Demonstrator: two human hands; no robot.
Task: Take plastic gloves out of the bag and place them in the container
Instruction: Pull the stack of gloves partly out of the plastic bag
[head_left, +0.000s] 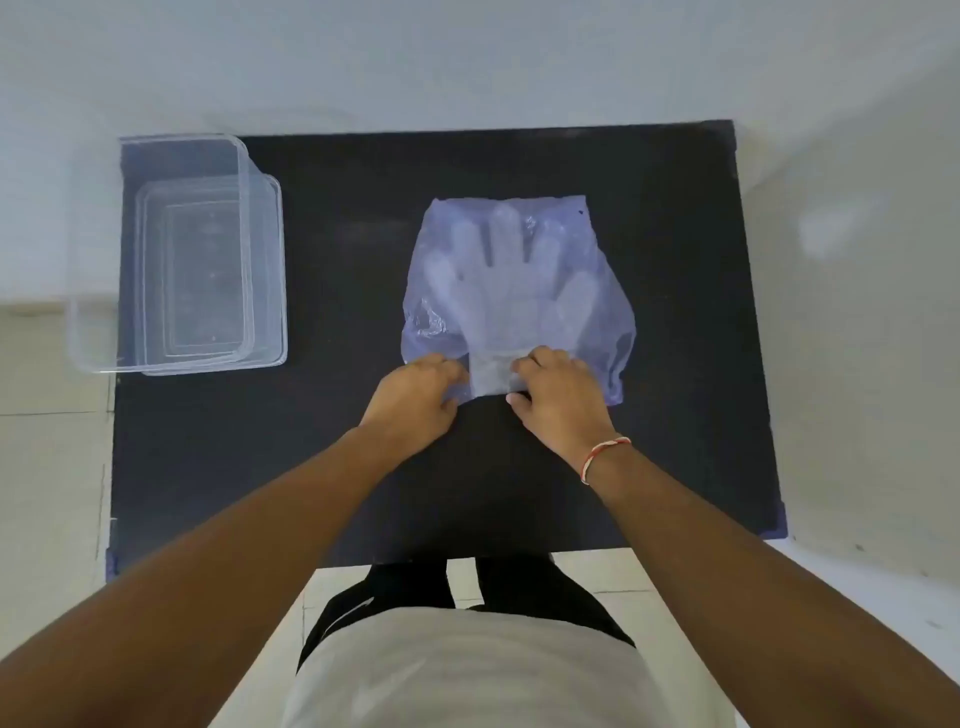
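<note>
A thin bluish plastic bag (597, 312) lies flat on the dark table, its mouth toward me. Through it I see a stack of clear plastic gloves (506, 283), fingers pointing away; the cuff end (491, 374) sticks out at the mouth. My left hand (415, 397) pinches the bag's near edge at the left of the cuff. My right hand (558, 397) grips the bag's edge and the cuff on the right. A clear rectangular container (262, 260) stands at the table's far left corner, with nothing visible inside it.
The black table (337, 467) has its near edge just in front of my body. The container overhangs the table's left edge slightly. Pale floor and wall surround the table.
</note>
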